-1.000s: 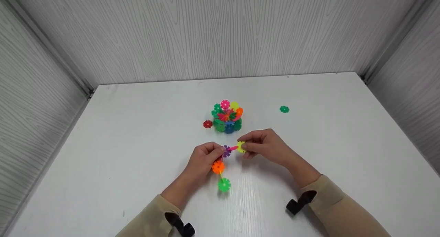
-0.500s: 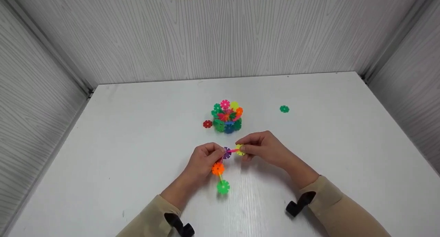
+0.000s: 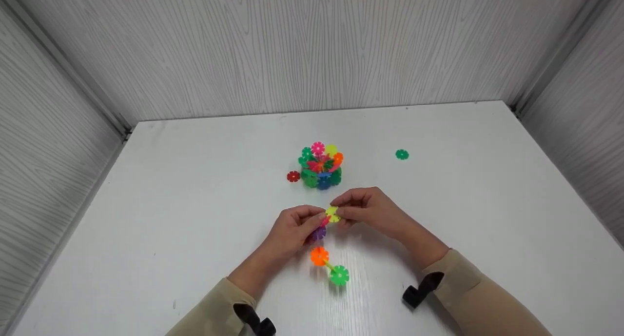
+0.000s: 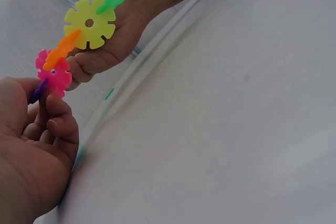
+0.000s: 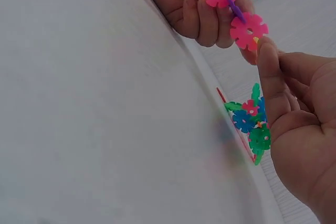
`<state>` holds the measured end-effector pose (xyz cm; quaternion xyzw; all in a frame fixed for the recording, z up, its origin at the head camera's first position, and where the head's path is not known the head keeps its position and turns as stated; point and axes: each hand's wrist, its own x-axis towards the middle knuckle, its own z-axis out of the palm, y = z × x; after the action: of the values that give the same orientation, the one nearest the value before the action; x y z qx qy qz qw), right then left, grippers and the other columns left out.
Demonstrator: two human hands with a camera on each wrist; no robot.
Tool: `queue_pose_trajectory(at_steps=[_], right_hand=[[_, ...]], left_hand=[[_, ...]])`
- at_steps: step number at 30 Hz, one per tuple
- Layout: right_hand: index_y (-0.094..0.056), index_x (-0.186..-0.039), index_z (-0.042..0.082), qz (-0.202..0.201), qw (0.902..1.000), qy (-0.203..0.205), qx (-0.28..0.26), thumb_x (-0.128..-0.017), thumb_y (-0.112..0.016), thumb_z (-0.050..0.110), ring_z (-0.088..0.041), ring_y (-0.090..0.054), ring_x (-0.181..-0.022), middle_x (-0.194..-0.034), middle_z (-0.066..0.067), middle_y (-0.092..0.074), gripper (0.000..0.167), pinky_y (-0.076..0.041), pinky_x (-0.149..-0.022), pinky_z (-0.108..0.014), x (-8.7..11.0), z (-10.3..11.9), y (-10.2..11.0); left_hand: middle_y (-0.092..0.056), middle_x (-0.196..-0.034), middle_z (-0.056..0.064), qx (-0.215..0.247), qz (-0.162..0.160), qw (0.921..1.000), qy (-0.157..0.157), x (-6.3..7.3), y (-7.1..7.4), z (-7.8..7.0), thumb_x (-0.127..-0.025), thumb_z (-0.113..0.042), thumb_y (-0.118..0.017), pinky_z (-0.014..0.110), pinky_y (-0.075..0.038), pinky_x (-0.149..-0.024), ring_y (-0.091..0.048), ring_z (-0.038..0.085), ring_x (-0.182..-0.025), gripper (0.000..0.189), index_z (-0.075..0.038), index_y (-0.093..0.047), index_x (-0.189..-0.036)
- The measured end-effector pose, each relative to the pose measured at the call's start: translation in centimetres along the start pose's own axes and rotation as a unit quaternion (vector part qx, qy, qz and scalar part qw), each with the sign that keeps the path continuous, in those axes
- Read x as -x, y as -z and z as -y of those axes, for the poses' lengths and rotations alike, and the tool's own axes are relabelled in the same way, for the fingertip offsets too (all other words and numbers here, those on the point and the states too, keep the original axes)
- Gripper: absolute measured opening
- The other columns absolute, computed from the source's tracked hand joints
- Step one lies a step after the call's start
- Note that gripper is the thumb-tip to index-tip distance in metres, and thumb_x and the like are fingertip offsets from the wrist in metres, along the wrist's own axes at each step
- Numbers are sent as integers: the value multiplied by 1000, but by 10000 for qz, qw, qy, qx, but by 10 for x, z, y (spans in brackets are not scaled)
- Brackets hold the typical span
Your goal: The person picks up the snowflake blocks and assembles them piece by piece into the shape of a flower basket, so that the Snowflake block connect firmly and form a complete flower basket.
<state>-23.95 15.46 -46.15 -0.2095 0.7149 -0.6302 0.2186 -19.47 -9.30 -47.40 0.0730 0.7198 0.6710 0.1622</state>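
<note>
A chain of notched plastic snowflake discs is strung between the two hands, above the table. My left hand [image 3: 291, 227] pinches it near the pink disc [image 5: 249, 31] next to the purple disc [image 3: 319, 233]. At the other end, my right hand [image 3: 368, 210] holds a yellow disc [image 3: 332, 214] between thumb and fingers, right at the pink disc's edge. From the left hand's side hang an orange disc [image 3: 319, 256], a second yellow disc [image 4: 89, 23] and a bright green disc [image 3: 339, 275]. The left fingertips partly cover the joint in the head view.
Beyond the hands, a round multicoloured cluster of joined discs [image 3: 321, 168] stands on the white table [image 3: 204, 180]. A loose red disc [image 3: 293, 176] lies at its left, and a loose green disc [image 3: 401, 154] farther right. Panelled walls enclose the back and sides.
The left fingers have shifted along the chain to the pink disc. The right hand has moved left with the yellow disc, closer to the left hand. The orange and green end has swung right and nearer.
</note>
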Motion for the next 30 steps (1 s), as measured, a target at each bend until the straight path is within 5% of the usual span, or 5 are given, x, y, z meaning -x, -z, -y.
queue_pose_trajectory(at_steps=[5,9,18,21,30], right_hand=[[-71,-128,-3,-151,9997,120,176,-103,-72,18,-24,-73,-84,-104,-19,-76,33,-64,-83,-34,0,2,7],[-70,-128,-6,-820,9946,350,539,-104,-71,19,-24,-72,-89,-111,-24,-74,34,-63,-82,-31,1,4,35],[-72,-130,3,-2668,9473,-124,1772,-104,-72,27,-19,-63,-113,-120,-10,-73,36,-50,-95,-30,7,3,125],[-69,-135,5,-2756,9379,-460,2057,-104,-70,25,-24,-55,-127,-131,-10,-68,36,-43,-106,-39,5,-2,143],[-58,-149,7,-2537,9399,-834,2127,-104,-68,16,-33,-45,-142,-151,-15,-55,47,-36,-121,-49,-14,-22,161]], left_hand=[[-76,-104,14,6,-113,9999,23,-1,0,1,-104,-29,-72,21,-57,-78,-62,19,-85,25,-8,-78,-115],[-76,-107,13,106,-251,9995,174,-2,-1,1,-103,-28,-72,21,-57,-79,-63,20,-88,24,-7,-78,-115],[-75,-106,12,282,-352,9983,377,-1,-2,1,-102,-30,-74,19,-52,-70,-60,18,-83,26,-7,-78,-115],[-75,-106,13,302,-372,9980,420,-1,-1,1,-102,-30,-74,18,-50,-67,-59,17,-81,26,-8,-78,-116],[-75,-108,11,274,-347,9978,503,-3,1,2,-101,-32,-75,19,-51,-69,-61,18,-85,26,-10,-79,-115]])
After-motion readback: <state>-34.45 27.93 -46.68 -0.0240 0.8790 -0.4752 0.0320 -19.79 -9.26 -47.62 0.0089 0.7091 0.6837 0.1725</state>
